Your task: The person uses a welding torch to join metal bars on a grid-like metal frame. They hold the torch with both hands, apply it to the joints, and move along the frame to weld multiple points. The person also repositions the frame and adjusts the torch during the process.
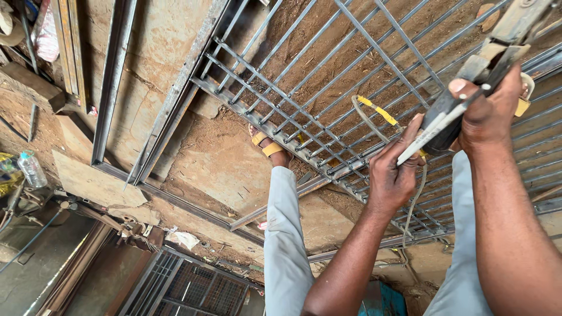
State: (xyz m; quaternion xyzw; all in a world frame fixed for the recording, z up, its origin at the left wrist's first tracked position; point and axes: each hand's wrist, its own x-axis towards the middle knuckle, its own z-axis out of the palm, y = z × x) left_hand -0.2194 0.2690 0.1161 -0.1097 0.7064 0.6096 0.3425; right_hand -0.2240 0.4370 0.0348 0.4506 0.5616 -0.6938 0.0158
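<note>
thin white-coated welding rod (430, 136): stiff, light, brittle coating; left hand (393, 175) fingers pinched its tip, right hand (489, 111) fingers wrapped the black electrode holder (468, 93).

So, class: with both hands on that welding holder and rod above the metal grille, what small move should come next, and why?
Probably seat the rod firmly in the holder. The left hand pinches the rod's lower end while the right hand grips the holder, both above the grille, not touching it.

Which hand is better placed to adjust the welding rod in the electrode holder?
Left, probably. The left hand pinches the welding rod near its lower end, while the right hand is wrapped around the electrode holder and shows no free fingers.
</note>
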